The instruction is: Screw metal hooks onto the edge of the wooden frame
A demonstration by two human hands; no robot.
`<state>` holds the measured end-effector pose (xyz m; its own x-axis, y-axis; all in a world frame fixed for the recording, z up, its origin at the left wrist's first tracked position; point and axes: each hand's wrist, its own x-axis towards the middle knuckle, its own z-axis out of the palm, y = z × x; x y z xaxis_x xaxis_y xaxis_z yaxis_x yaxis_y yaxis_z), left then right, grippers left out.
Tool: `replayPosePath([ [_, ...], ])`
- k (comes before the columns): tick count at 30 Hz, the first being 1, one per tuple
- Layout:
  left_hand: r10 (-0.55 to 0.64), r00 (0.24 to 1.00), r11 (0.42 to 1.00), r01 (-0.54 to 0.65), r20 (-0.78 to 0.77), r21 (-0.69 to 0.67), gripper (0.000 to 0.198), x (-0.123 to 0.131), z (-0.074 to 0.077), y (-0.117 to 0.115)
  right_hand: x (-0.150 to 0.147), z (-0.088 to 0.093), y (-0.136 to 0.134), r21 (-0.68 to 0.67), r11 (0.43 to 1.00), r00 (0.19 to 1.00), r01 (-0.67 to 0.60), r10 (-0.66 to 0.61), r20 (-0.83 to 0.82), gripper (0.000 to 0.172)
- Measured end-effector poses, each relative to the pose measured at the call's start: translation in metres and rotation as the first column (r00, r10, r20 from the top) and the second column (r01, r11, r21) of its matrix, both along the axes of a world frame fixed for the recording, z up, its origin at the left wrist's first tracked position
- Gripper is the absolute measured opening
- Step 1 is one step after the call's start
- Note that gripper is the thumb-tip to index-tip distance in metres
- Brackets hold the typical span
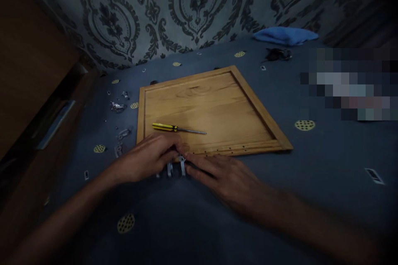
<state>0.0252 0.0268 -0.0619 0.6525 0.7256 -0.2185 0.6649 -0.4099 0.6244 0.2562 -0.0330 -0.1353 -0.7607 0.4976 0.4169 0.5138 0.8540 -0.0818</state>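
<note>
A framed wooden panel lies flat on the blue patterned cloth. Along its near edge hang several small metal hooks, with a row of small dark holes to their right. My left hand is curled over this edge, finger and thumb pinched together just above the rightmost metal hook; what they pinch is hidden. From the right, my right hand grips that same hook between its thumb and fingers. A yellow and black screwdriver rests on the panel beyond my hands, its shaft pointing right.
Left of the panel lie loose metal hooks and other small metal pieces. A blue folded cloth and a dark object are at the back right. Patterned fabric rises behind; wooden furniture stands at left.
</note>
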Motion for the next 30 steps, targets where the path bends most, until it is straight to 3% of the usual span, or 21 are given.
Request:
replayPosePath([
  [19, 0.072, 0.996, 0.992, -0.066, 0.052, -0.107, 0.009, 0.003, -0.004, 0.005, -0.002, 0.005, 0.001, 0.011, 1.000, 0.999, 0.000, 0.001, -0.039, 0.041],
  [25, 0.223, 0.966, 0.969, -0.234, 0.134, 0.078, 0.027, -0.013, -0.004, -0.011, -0.001, 0.002, 0.001, -0.002, 1.000, 1.000, -0.002, 0.002, -0.023, 0.044],
  [30, 0.121, 0.982, 0.959, -0.153, 0.147, 0.239, 0.055, -0.011, -0.012, -0.039, -0.001, 0.003, 0.000, -0.020, 1.000, 0.999, 0.001, -0.002, -0.049, 0.042],
])
